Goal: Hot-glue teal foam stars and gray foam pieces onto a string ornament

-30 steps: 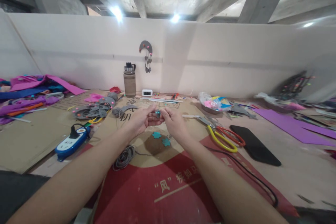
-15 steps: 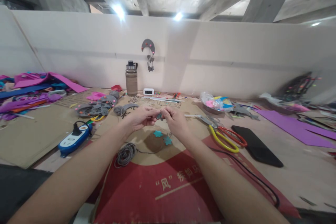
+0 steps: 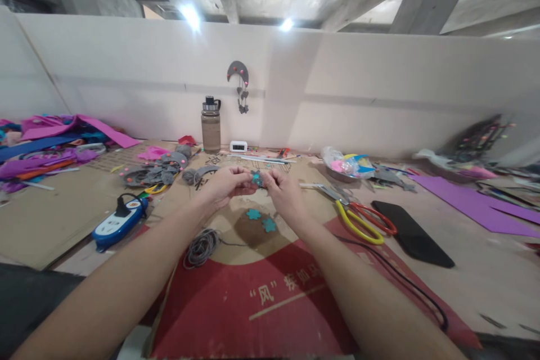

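Observation:
Between my fingertips I hold a small felt flower (image 3: 256,178), teal on the side facing me with grey at its edge. My left hand (image 3: 230,185) pinches it from the left, and my right hand (image 3: 282,188) pinches it from the right. Below my hands, a teal felt flower (image 3: 253,214) and a second teal flower (image 3: 269,225) lie on the red and tan cardboard (image 3: 236,304). A loose bundle of grey cord (image 3: 201,248) rests left of them, one strand trailing toward the flowers.
Yellow-handled scissors (image 3: 358,225), red-handled scissors (image 3: 375,218) and a black phone (image 3: 411,233) lie to the right. A blue power strip (image 3: 121,222) sits left. Behind are a bottle (image 3: 211,126), a small white clock (image 3: 238,147) and a bowl (image 3: 346,174). Felt scraps (image 3: 54,140) pile far left.
The felt flower between my hands has turned so its teal face shows; before, it was mostly covered by my fingers. Both hands stay in about the same place.

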`<state>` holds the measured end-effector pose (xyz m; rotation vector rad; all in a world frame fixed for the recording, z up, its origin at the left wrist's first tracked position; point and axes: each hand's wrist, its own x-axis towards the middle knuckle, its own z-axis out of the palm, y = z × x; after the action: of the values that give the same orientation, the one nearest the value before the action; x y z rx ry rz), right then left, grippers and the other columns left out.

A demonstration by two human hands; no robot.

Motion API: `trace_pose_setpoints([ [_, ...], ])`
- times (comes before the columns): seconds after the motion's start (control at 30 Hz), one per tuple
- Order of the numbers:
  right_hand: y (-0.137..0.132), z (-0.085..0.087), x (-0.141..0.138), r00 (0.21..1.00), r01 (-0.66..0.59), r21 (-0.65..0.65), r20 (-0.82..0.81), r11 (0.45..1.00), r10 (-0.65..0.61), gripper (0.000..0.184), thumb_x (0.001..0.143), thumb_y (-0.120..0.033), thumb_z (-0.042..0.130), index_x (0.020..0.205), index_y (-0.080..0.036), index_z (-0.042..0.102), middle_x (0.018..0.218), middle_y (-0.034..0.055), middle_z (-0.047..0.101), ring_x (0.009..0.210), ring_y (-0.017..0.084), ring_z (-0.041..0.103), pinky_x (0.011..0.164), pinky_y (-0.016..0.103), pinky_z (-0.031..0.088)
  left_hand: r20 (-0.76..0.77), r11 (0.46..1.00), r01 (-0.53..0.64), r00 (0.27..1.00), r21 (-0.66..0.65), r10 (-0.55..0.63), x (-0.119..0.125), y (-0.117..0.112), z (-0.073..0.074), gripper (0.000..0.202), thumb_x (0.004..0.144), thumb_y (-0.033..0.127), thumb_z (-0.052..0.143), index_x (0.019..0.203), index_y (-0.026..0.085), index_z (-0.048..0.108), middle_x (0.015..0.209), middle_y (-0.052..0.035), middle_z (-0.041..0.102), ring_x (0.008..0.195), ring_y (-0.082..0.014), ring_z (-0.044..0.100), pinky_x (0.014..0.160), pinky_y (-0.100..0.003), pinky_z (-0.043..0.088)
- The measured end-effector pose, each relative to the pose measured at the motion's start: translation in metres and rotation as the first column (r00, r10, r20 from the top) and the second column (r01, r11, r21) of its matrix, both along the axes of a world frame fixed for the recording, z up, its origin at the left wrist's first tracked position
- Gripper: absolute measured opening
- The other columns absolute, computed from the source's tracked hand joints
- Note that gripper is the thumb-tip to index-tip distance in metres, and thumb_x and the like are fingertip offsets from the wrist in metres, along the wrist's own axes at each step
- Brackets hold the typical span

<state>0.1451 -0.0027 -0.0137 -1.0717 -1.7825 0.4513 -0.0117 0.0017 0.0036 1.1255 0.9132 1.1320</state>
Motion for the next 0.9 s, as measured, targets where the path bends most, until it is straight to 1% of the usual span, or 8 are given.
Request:
trace_pose_setpoints([
  [0.2, 0.001, 0.001, -0.001, 0.995, 0.000, -0.077, -0.095, 0.997, -0.008, 0.040, 0.084, -0.049, 0.041, 0.059, -0.019, 0.047, 0.053, -0.0038, 0.044, 0.052, 0.010, 0.039, 0.053, 0.023, 0.028, 0.105, 0.997, -0.078, 0.992, 0.019, 0.075, 0.003, 0.001, 0.000, 0.019, 0.062, 0.010, 0.073, 0.070, 0.011, 0.055, 0.064, -0.0009, 0.061, 0.062, -0.0127, 0.064, 0.063, -0.026, 0.055],
  [0.33, 0.002, 0.002, -0.001, 0.991, -0.028, -0.101, -0.130, 0.994, 0.014, 0.042, 0.083, -0.050, 0.041, 0.057, -0.018, 0.048, 0.052, -0.0032, 0.044, 0.051, 0.011, 0.038, 0.053, 0.024, 0.029, 0.120, 0.996, -0.082, 0.990, 0.033, 0.078, 0.005, 0.000, -0.001, 0.018, 0.062, 0.008, 0.072, 0.073, 0.011, 0.058, 0.068, -0.0021, 0.062, 0.062, -0.0121, 0.064, 0.063, -0.025, 0.054],
  [0.47, 0.003, -0.002, -0.003, 0.984, -0.073, -0.110, -0.171, 0.991, 0.053, 0.042, 0.083, -0.049, 0.041, 0.055, -0.018, 0.048, 0.052, -0.0035, 0.042, 0.052, 0.011, 0.038, 0.054, 0.024, 0.030, 0.143, 0.994, -0.092, 0.986, 0.066, 0.082, 0.008, -0.001, -0.003, 0.016, 0.063, 0.006, 0.070, 0.076, 0.010, 0.062, 0.073, -0.0032, 0.065, 0.062, -0.0103, 0.063, 0.068, -0.026, 0.054],
  [0.53, 0.004, -0.004, -0.004, 0.979, -0.100, -0.118, -0.192, 0.988, 0.076, 0.042, 0.083, -0.049, 0.042, 0.055, -0.019, 0.048, 0.051, -0.0041, 0.040, 0.050, 0.011, 0.037, 0.053, 0.024, 0.030, 0.162, 0.992, -0.104, 0.983, 0.076, 0.091, 0.010, -0.002, -0.004, 0.015, 0.064, 0.006, 0.070, 0.075, 0.011, 0.061, 0.072, -0.0026, 0.065, 0.062, -0.0100, 0.063, 0.069, -0.027, 0.053],
  [0.63, 0.007, -0.006, -0.004, 0.970, -0.121, -0.144, -0.225, 0.982, 0.087, 0.044, 0.083, -0.051, 0.041, 0.054, -0.019, 0.047, 0.047, -0.0047, 0.038, 0.048, 0.010, 0.035, 0.052, 0.024, 0.029, 0.169, 0.992, -0.113, 0.981, 0.064, 0.101, 0.012, -0.004, -0.003, 0.016, 0.064, 0.009, 0.071, 0.070, 0.012, 0.057, 0.067, -0.0014, 0.062, 0.061, -0.0110, 0.062, 0.065, -0.027, 0.053],
  [0.77, 0.009, -0.006, -0.004, 0.967, -0.102, -0.176, -0.249, 0.979, 0.056, 0.045, 0.082, -0.053, 0.040, 0.052, -0.020, 0.047, 0.043, -0.0050, 0.036, 0.045, 0.011, 0.036, 0.050, 0.024, 0.029, 0.136, 0.991, -0.125, 0.984, 0.045, 0.117, 0.013, -0.007, 0.000, 0.020, 0.062, 0.013, 0.073, 0.068, 0.013, 0.053, 0.066, -0.0013, 0.060, 0.062, -0.0112, 0.061, 0.056, -0.023, 0.050],
  [0.9, 0.007, -0.005, -0.005, 0.968, -0.097, -0.192, -0.246, 0.977, 0.048, 0.046, 0.082, -0.054, 0.039, 0.053, -0.020, 0.046, 0.042, -0.0050, 0.035, 0.044, 0.011, 0.034, 0.048, 0.025, 0.028, 0.148, 0.989, -0.135, 0.981, 0.064, 0.124, 0.014, -0.008, 0.000, 0.022, 0.061, 0.014, 0.073, 0.064, 0.013, 0.051, 0.063, -0.0011, 0.059, 0.061, -0.0103, 0.059, 0.053, -0.021, 0.047],
])
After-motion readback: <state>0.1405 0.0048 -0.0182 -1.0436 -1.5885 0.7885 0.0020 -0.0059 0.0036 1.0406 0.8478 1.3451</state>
